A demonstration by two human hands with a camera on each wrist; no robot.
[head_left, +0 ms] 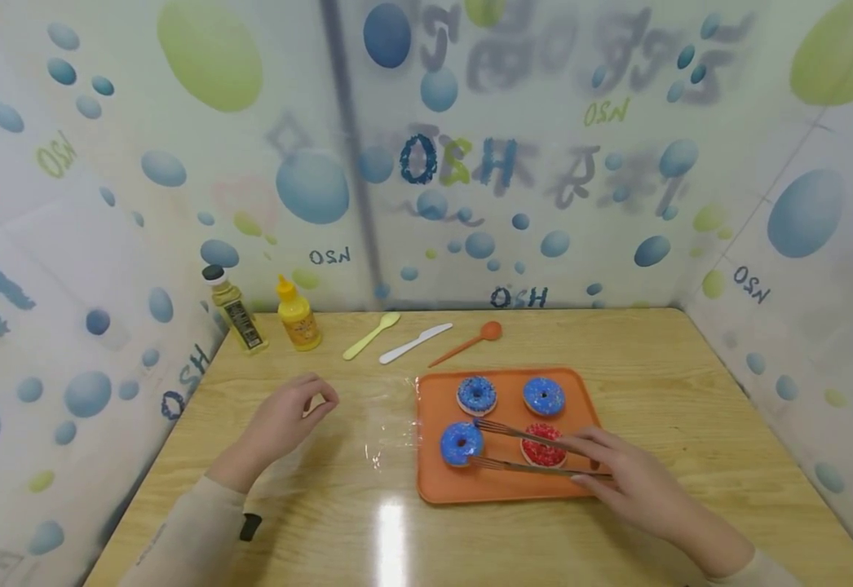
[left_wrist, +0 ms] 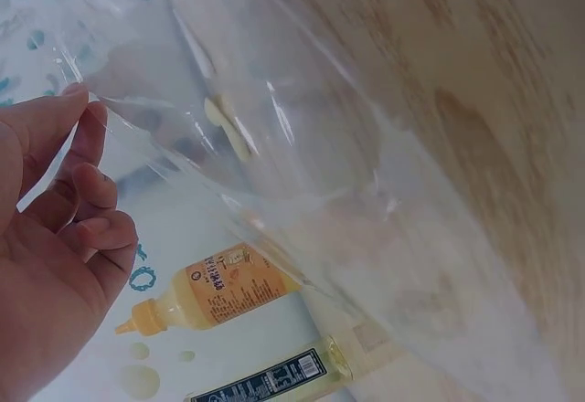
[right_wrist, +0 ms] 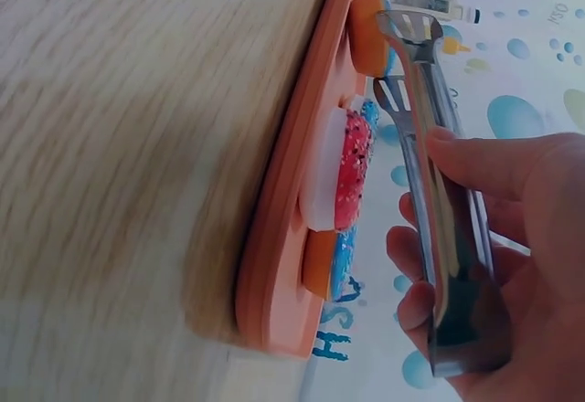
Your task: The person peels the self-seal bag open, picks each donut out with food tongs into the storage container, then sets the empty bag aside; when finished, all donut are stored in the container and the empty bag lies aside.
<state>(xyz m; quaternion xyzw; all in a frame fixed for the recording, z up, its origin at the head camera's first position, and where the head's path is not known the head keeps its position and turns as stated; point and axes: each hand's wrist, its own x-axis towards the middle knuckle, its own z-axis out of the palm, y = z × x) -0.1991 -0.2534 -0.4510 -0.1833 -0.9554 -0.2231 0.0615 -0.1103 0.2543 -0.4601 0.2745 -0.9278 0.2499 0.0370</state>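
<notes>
My left hand (head_left: 290,416) pinches the edge of a clear plastic bag (left_wrist: 302,146) between thumb and forefinger; its film spreads over the table left of the orange tray (head_left: 500,487). With my right hand (head_left: 639,485) I hold metal tongs (right_wrist: 439,210), their arms spread apart. The tong tips reach the right side of the plain blue donut (head_left: 452,447) at the tray's front left. Beneath the tongs lies a red sprinkled donut (head_left: 541,453). Behind them sit a dark-sprinkled blue donut (head_left: 476,395) and another blue donut (head_left: 544,396).
A yellow-green spoon (head_left: 370,337), a white knife (head_left: 415,344) and an orange spoon (head_left: 470,342) lie behind the tray. At the back left stand a yellow squeeze bottle (head_left: 298,319) and an oil bottle (head_left: 239,314). Patterned walls (head_left: 470,244) enclose the table (head_left: 647,359).
</notes>
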